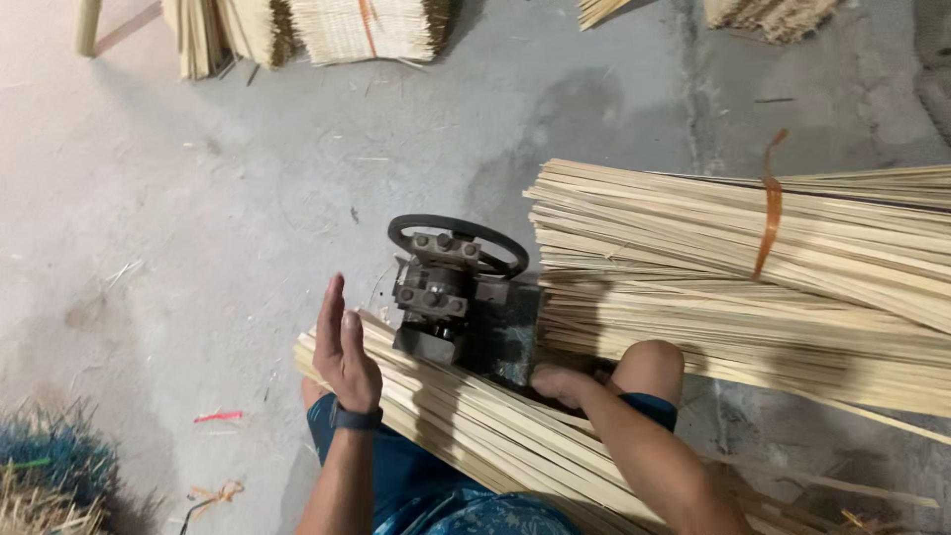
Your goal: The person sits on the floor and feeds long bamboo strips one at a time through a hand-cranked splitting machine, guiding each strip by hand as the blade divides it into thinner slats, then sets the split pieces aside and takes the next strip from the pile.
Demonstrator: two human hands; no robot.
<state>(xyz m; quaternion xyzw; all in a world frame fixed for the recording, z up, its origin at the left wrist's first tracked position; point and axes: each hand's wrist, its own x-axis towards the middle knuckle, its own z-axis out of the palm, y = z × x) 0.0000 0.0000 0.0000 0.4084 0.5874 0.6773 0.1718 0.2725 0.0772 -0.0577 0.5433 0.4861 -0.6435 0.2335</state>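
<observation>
Head view: left hand [344, 347] is raised edge-on with fingers straight and together, open, its palm against the near end of a pile of pale split bamboo strips [466, 421] lying across the person's lap. A dark watch band [355, 417] circles that wrist. Right hand [557, 382] rests palm-down on the same strips, beside the base of a small grey metal machine with a black round wheel [446, 282]; fingers appear curled over the strips, grip uncertain. Right of the machine lies a large bundle of long pale bamboo strips [753, 287], tied with an orange band [770, 203], on the grey concrete floor [198, 228]
</observation>
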